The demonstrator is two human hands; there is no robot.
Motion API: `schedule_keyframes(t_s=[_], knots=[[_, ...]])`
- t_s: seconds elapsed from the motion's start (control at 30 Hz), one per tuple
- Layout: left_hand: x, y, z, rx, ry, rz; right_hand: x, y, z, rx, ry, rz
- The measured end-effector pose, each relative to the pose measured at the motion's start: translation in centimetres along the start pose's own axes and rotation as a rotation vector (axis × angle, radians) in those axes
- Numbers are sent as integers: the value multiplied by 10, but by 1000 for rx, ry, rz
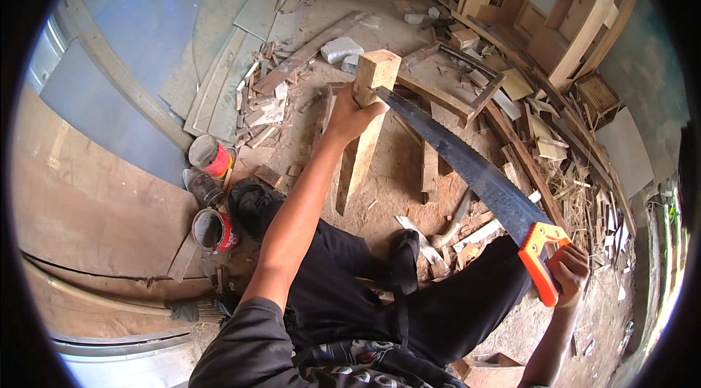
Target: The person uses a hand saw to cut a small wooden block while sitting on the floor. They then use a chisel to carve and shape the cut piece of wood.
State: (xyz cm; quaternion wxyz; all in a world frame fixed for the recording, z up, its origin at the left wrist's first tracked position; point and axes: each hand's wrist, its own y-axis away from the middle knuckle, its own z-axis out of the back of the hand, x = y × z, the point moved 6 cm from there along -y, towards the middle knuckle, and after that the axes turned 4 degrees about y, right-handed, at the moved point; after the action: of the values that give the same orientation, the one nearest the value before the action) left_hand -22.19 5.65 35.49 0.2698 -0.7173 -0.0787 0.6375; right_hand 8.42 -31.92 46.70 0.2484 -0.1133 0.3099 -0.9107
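Observation:
My left hand [349, 119] is wrapped around a squared wooden post [363, 150] near its upper end. The post stands tilted in front of me, its lower end close to the floor. In my right hand [569, 271] is the orange handle of a handsaw [467, 169], out to the right. Its long dark blade slants up to the left, and the toothed edge faces away from me. The blade's tip meets the post's right side just above my left hand. Whether it sits in a cut is hard to make out.
Paint cans [212, 230] stand to the left beside a broom [197, 310]. Wood scraps [270, 107] litter the floor at far left. Long boards [526, 139] and offcuts pile up on the right. Wooden frames [584, 19] lean at the back right. A small wooden box [491, 372] lies near my right forearm.

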Motion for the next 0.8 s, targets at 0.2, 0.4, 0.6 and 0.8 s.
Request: schedule_keyframes(t_s=[0.2, 0.4, 0.6, 0.8], knots=[[7, 5, 6, -38, 55, 38, 13, -11, -1, -10, 44, 4], [-3, 11, 15, -29, 164, 121, 8, -7, 0, 35, 111, -60], [0, 17, 23, -88, 190, 168, 2, 0, -1, 17, 61, -28], [7, 18, 21, -82, 203, 187, 10, -6, -11, 5, 40, -31]])
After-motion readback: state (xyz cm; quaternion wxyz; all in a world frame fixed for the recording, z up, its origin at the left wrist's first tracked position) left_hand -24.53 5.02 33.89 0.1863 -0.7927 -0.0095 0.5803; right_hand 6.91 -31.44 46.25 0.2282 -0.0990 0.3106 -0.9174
